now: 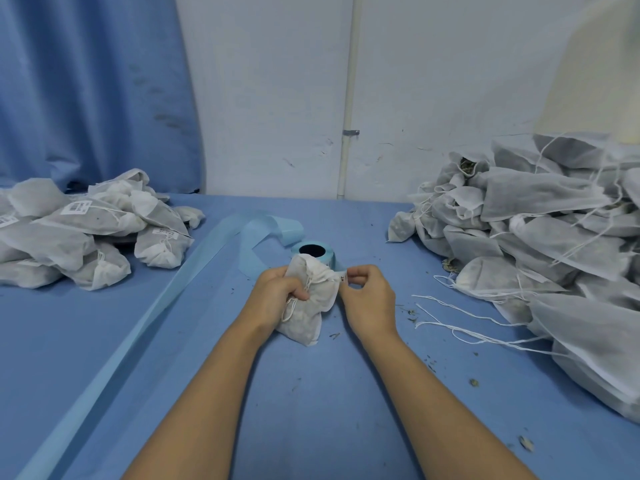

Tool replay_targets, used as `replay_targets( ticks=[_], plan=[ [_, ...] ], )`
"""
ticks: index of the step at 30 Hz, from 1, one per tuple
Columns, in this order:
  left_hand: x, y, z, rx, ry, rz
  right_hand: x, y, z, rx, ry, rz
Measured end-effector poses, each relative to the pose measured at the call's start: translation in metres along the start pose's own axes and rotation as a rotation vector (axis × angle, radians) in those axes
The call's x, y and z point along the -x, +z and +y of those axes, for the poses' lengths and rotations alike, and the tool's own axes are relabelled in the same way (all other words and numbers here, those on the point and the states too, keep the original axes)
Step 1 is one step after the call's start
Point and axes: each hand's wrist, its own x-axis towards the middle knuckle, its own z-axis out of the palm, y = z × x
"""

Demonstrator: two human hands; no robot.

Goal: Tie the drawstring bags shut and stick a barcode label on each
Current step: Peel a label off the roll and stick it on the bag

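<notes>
A white drawstring bag (304, 317) is held over the blue worktop (311, 393), just in front of the label roll (311, 252). The left hand (273, 292) grips its gathered neck, fingers curled round the cloth. The right hand (369, 299), just beside the bag, pinches a small barcode label (343, 278) at its upper right edge. Labelled bags (86, 230) are heaped well left of the roll, and unlabelled bags (536, 244) well right.

Print on the barcode labels (75, 206) of the left bags (62, 247) is too small to read
</notes>
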Motion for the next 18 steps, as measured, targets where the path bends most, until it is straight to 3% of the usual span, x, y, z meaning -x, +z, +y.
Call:
replay_targets(
  ticks=[7, 12, 18],
  plan=[
    [0.0011, -0.0009, 0.0005, 0.017, 0.012, -0.002, 0.0016, -0.0002, 0.0014, 0.020, -0.015, 0.089],
    [0.0020, -0.0019, 0.0006, 0.053, 0.019, 0.024, 0.0023, -0.0003, -0.0006, 0.037, -0.032, 0.056],
    [-0.0011, -0.0026, -0.0048, 0.059, 0.063, 0.147, 0.0030, -0.0045, -0.0056, -0.238, 0.022, 0.113]
  ],
)
